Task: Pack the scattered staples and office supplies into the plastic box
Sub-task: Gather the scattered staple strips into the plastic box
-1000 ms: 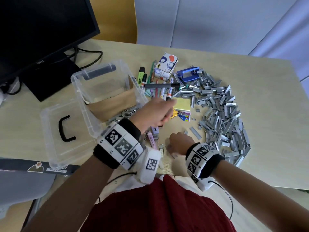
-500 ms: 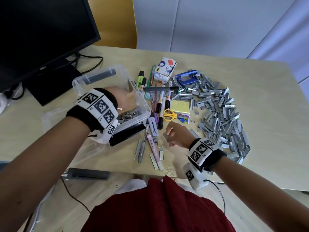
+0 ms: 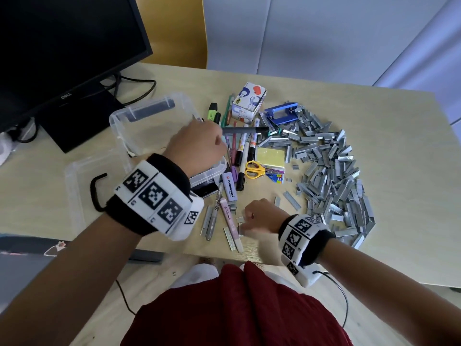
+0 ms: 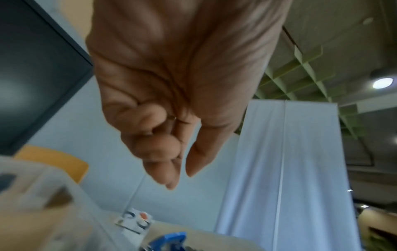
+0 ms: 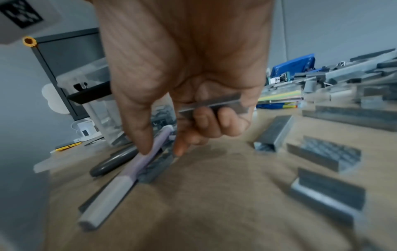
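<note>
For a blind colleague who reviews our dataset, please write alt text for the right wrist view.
The right hand holds a grey metal staple strip in its curled fingers while thumb and forefinger reach down to another staple strip beside a pale lilac pen on the wooden table. More strips lie right; a clear plastic box stands behind.

Soft, even daylight fills the head view, with faint shadows on the surface point(image 3: 374, 171) and wide-angle bending at the edges. Both wrist views are motion-blurred; a round ceiling lamp point(image 4: 382, 83) glares in the left one.
</note>
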